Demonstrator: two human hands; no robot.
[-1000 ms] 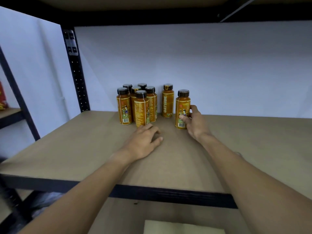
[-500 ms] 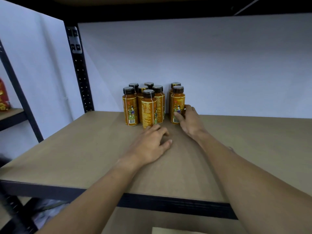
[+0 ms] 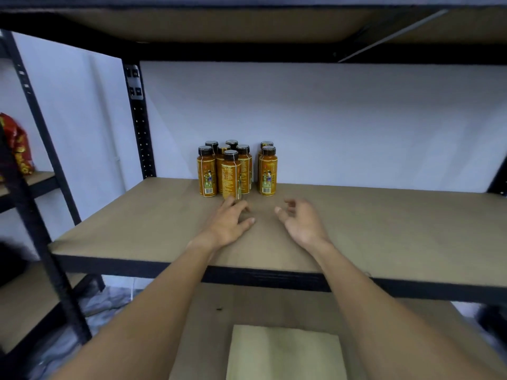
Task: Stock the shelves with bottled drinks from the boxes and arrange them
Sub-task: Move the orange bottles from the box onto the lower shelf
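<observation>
Arranging bottles on the shelf

You are tidying the bottles standing mid-frame toward the shelf's back. Your left hand is lying flat, fingertips meeting the front bottle at its base. Your right hand is hovering loose and empty (just short of the right-hand pair). Next, probably, you are going down to the box at bottom centre.
</observation>
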